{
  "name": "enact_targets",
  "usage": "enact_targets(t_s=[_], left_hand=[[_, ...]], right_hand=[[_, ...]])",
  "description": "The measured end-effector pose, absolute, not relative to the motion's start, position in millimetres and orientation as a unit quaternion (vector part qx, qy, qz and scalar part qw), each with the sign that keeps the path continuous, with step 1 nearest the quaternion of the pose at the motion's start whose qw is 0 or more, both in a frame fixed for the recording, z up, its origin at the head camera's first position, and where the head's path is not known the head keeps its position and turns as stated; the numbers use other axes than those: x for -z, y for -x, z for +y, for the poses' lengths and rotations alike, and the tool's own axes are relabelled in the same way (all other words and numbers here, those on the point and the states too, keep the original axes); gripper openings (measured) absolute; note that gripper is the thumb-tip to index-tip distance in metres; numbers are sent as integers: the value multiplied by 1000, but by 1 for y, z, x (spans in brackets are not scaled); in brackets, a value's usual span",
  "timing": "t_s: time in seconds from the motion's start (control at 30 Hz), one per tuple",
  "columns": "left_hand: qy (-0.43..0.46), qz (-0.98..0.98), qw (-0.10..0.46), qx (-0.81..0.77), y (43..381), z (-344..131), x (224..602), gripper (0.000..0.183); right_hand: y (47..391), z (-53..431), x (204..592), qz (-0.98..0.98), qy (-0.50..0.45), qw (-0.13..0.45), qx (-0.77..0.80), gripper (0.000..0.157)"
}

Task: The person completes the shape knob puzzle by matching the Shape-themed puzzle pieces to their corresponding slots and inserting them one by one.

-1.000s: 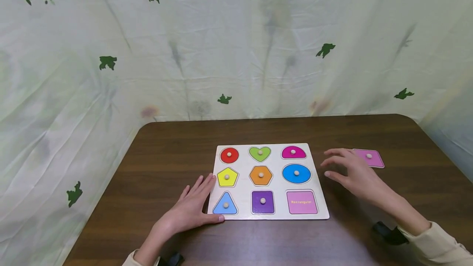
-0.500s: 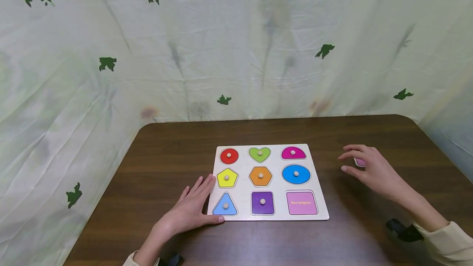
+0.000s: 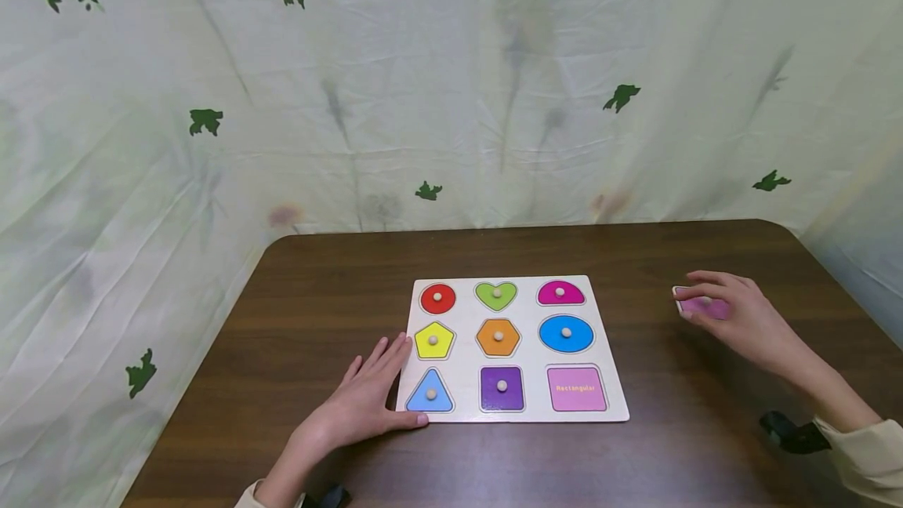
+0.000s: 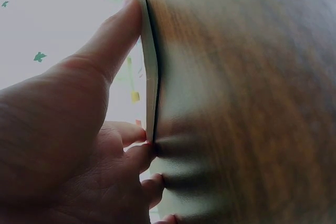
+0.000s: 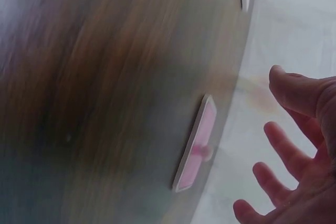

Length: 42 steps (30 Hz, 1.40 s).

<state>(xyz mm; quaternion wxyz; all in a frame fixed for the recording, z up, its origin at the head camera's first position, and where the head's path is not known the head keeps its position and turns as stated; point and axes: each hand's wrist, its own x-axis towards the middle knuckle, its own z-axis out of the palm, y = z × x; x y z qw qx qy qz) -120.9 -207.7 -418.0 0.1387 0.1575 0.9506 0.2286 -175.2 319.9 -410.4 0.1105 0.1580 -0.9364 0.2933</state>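
Note:
A white shape-puzzle board (image 3: 462, 367) lies flat on the table in the head view, with knobbed pieces in most of its recesses. Its lower-right recess (image 3: 577, 398) bears the printed word "Rectangular". My left hand (image 3: 356, 406) rests against the board's left side, fingers extended, thumb on the near corner. To the right of the board, my right hand (image 3: 755, 328) hovers over a pink rectangular puzzle piece (image 5: 190, 163) with a small knob (image 5: 205, 153). The right wrist view shows those fingers spread and loosely bent, apart from the piece.
The brown wooden table (image 3: 522, 465) has rounded far corners. Behind it hangs a pale curtain (image 3: 451, 100) with green leaf prints. Dark wrist straps (image 3: 797, 433) sit at the cuffs of the light sleeves (image 3: 868, 457).
My right hand has moved rightward from beside the board to above the pink rectangular piece. My left hand and the board stay in place.

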Motion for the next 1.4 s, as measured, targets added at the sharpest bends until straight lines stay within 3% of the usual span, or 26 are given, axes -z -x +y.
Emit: enact_targets(t_s=[0.53,1.0,1.4], left_hand=[[-160,950,139,-231,121,-209,419,111],[-161,948,135,-238,121,-208,419,111],[-161,949,135,-236,121,-209,420,111]], right_hand=[[193,358,421,-940,-177,109,-270,25],[209,371,428,-961,-123,34,-246,26],[208,373,432,-960,-122,30,-251,25]])
